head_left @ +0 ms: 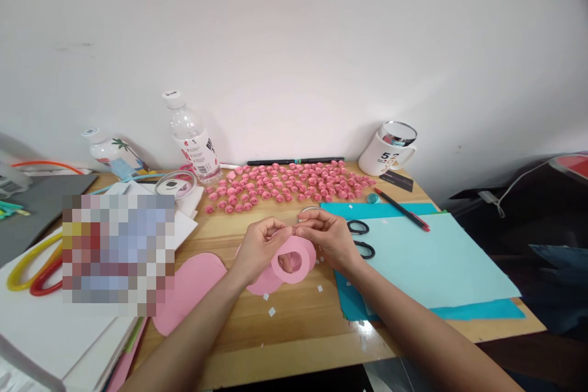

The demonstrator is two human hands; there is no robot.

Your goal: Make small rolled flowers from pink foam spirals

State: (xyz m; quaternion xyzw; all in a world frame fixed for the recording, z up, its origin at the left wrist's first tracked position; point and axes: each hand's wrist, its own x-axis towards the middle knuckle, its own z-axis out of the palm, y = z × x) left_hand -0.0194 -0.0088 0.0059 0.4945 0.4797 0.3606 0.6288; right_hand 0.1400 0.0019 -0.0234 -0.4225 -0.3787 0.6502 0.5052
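A pink paper spiral strip (303,268) hangs in loops below my two hands, above the wooden table. My left hand (263,245) pinches its upper end between thumb and fingers. Close against it, my right hand (334,240) is closed on the same end, fingers bent; the exact spot they pinch is partly hidden. Left of the hands lies a rounded pink paper piece (190,288). Behind the hands, many small rolled pink paper roses (280,184) cover the back of the table. Small white squares (272,312) are scattered nearby.
Black-handled scissors (365,250) and a red-black pen (407,212) rest on light blue paper sheets (436,263) at right. A mug (383,156) and a plastic bottle (190,141) stand by the wall. Yellow-red scissors (34,260) lie over white papers at left.
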